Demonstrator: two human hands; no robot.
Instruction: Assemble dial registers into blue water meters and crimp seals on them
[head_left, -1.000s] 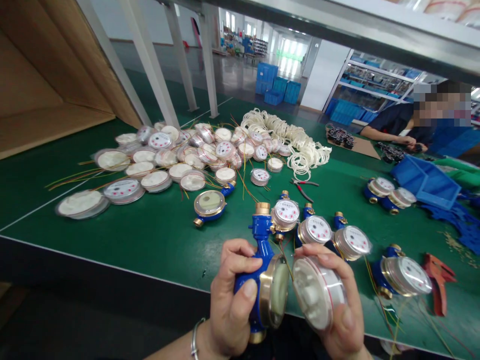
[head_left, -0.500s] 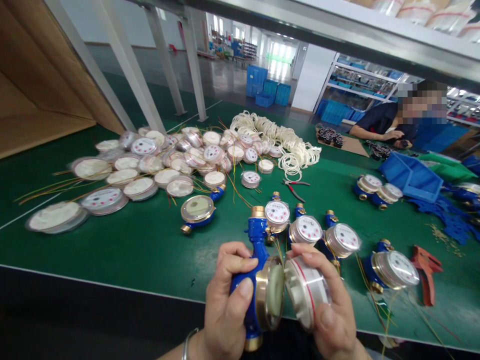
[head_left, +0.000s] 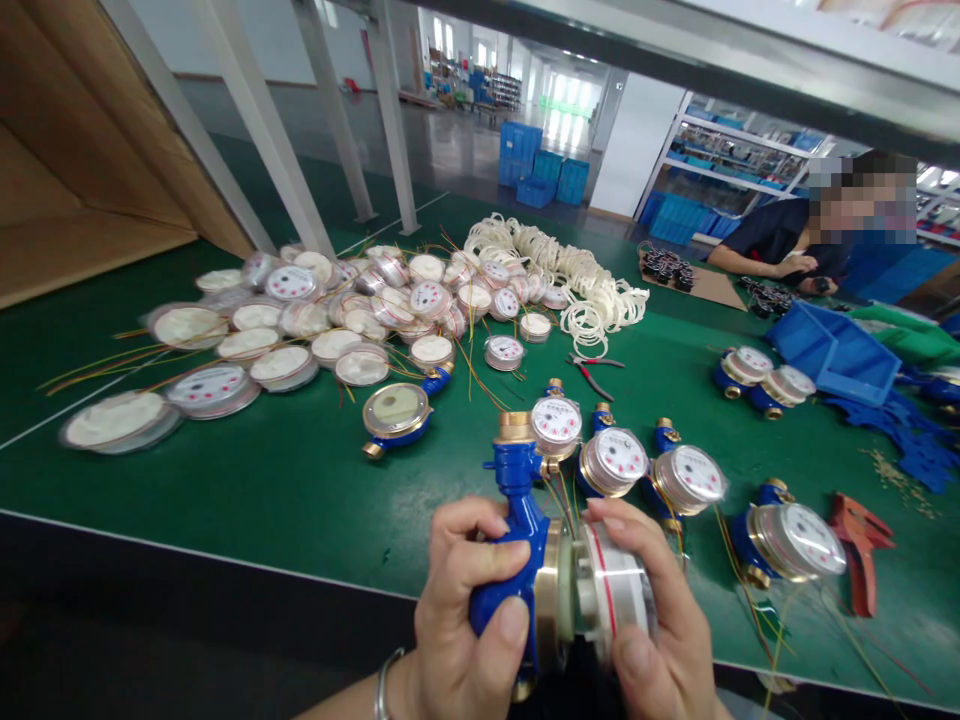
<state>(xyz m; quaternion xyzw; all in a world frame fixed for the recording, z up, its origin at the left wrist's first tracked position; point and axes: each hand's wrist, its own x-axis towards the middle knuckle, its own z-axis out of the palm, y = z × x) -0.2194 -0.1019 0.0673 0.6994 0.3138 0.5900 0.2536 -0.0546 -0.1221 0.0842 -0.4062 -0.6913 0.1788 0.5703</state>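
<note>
My left hand (head_left: 472, 605) is wrapped round a blue water meter body (head_left: 516, 530) with a brass ring and a threaded brass end on top. My right hand (head_left: 660, 610) grips a round, clear-cased meter register (head_left: 611, 575) with a red band. The register's underside faces the pale disc in the brass ring, close against it; whether they touch I cannot tell. Thin wires hang behind the two parts. Just beyond my hands stand several blue meters with dials, one of them a water meter (head_left: 613, 460). Another meter body (head_left: 395, 412) without a dial lies to the left.
Many loose registers (head_left: 281, 368) are heaped on the green table (head_left: 300, 500) at left, beside a pile of white rings (head_left: 555, 260). Small pliers (head_left: 592, 378), an orange clamp tool (head_left: 859, 550) and a blue bin (head_left: 832, 350) are also there. A co-worker (head_left: 780, 245) sits across at right.
My right hand has turned the register more squarely toward the meter body and brought it nearer. The body has turned slightly, its pale disc now seen edge-on.
</note>
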